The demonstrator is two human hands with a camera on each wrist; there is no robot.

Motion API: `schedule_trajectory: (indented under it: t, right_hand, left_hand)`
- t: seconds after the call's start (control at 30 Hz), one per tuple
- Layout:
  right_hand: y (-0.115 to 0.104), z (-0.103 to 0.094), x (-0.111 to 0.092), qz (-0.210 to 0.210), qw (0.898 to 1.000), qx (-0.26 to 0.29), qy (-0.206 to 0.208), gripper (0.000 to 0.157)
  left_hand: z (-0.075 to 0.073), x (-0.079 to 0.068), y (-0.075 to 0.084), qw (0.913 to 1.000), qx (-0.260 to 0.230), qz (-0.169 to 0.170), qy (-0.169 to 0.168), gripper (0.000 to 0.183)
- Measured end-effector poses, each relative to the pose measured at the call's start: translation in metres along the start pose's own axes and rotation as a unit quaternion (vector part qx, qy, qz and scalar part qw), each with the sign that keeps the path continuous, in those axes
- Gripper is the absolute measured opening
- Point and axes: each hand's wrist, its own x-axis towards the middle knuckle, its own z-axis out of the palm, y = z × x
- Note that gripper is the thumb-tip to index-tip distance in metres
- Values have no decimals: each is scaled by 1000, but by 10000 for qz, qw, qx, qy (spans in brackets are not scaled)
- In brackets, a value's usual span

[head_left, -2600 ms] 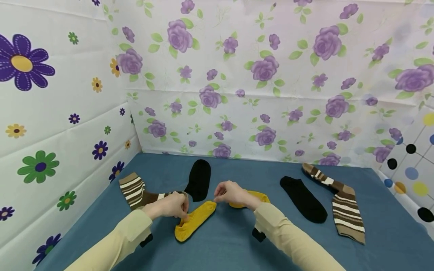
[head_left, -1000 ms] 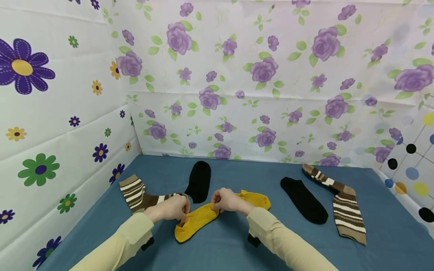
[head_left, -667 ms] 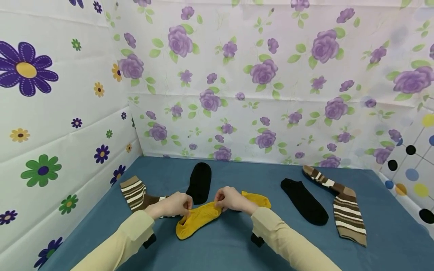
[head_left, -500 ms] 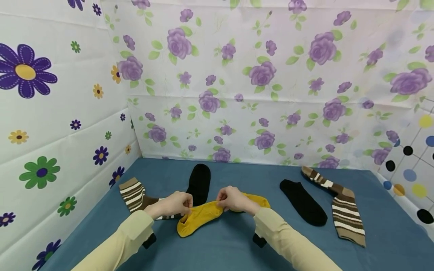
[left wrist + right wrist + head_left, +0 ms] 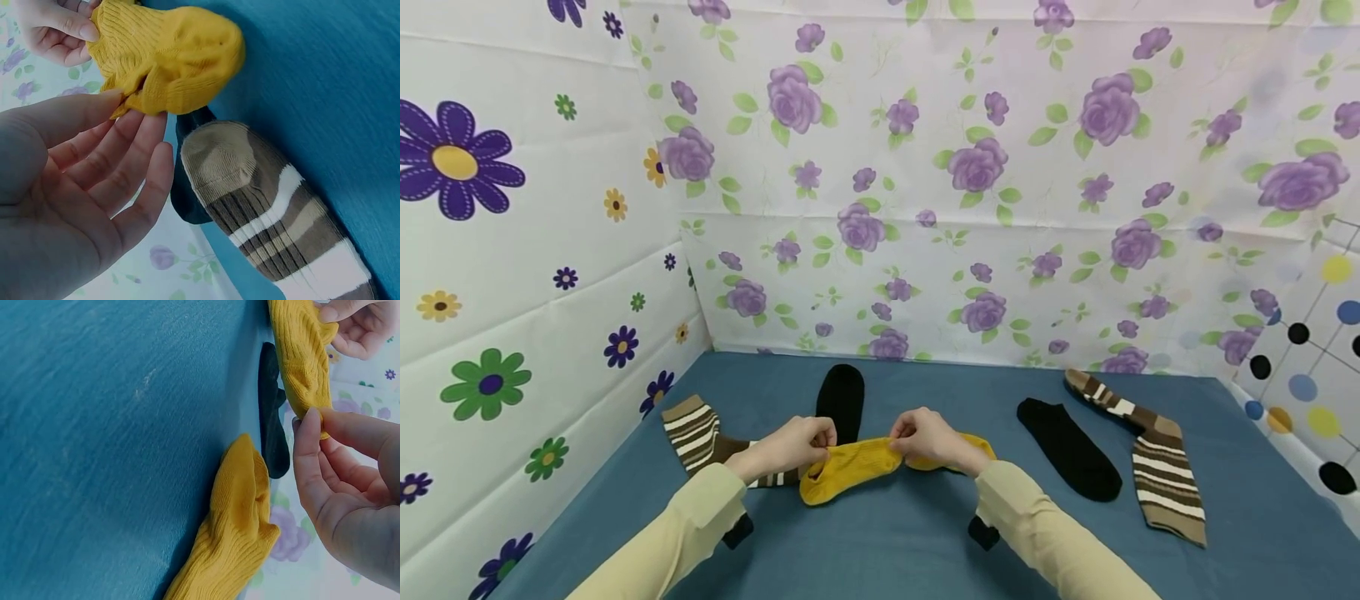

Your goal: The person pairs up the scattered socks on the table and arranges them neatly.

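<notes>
Rose-print sheet (image 5: pixel 925 279) hangs across the back, with a daisy sheet (image 5: pixel 550 321) along the left and a dotted sheet (image 5: pixel 1311 358) on the right; blue cloth (image 5: pixel 865 554) covers the surface between them. Near the middle, a yellow sock (image 5: pixel 853 468) stretches between 2 bare hands, slanting up slightly toward the right. Its mouth faces the left end, where the left hand (image 5: pixel 793 444) pinches the edge, thumb in front and fingertips behind, the little finger loosely bent away from the fabric. At the opposite end, the right hand (image 5: pixel 934 438) pinches the ribbed knit between thumb and forefinger. Whether the underside touches the cloth, I cannot tell. Another yellow sock (image 5: pixel 228 519) lies behind and below the right hand, partly covered by it in the head view. Just beyond the left hand is a black sock (image 5: pixel 841 400), its near end hidden. To its left, a striped sock (image 5: pixel 694 429) in brown, tan and white runs behind the left hand, its tan tip clear in the left wrist view. Over on the right, well apart from the hands, lie 1 more black sock (image 5: pixel 1070 450), set diagonally, and, farther right, 1 more striped sock (image 5: pixel 1168 479), bent at the heel. Pale sleeves (image 5: pixel 658 533) reach in from the front, a small black device (image 5: pixel 737 531) showing under each cuff.
</notes>
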Motion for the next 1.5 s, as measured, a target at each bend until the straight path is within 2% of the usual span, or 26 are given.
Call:
schedule_trajectory:
  t: [0.17, 0.33, 0.9, 1.2, 1.5]
  right_hand:
    - [3, -5, -3, 109, 9997, 233, 56, 5]
    - [4, -10, -6, 120, 9996, 236, 114, 6]
    - [11, -23, -15, 159, 9983, 470, 318, 9]
    - [14, -29, -19, 202, 9978, 452, 432, 8]
    - [17, -36, -20, 392, 9964, 561, 500, 9]
  left_hand:
    - [0, 4, 3, 9998, -171, 38, 125, 10]
    - [1, 8, 5, 9990, -346, -27, 277, 9]
    - [6, 29, 13, 9938, -775, -409, 691, 8]
    - [10, 35, 19, 9948, -765, -149, 650, 8]
    - [10, 44, 22, 9946, -800, -155, 645, 8]
